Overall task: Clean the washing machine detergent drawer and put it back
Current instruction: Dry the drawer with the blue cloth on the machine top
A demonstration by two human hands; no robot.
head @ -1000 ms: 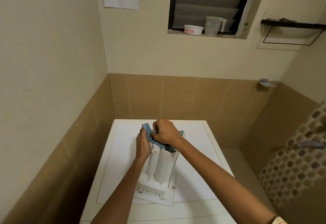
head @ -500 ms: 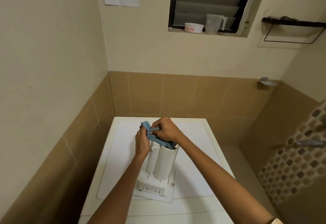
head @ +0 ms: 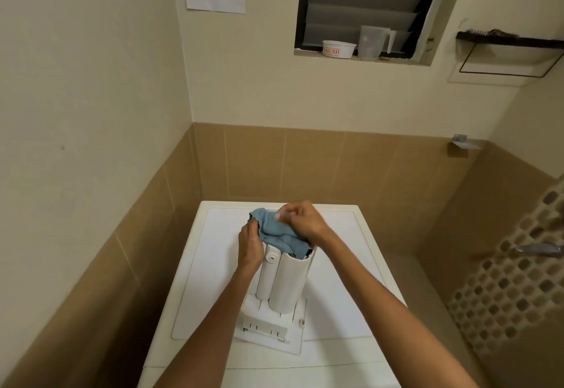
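The white detergent drawer lies upside down on top of the white washing machine, its two rounded compartments facing up and its front panel toward me. A blue cloth is bunched over the drawer's far end. My left hand grips the drawer's left side near that end. My right hand has its fingers curled round the cloth and presses it onto the drawer's far end. The far end of the drawer is hidden under the cloth and my hands.
Tiled walls close in on the left and behind the machine. A window sill above holds a white tub and a clear jug. A tap sticks out from the mosaic wall at right.
My right hand has shifted a little to the left and away from me, rubbing the cloth over the drawer's far end. The left hand keeps its hold. The camera tilted slightly.
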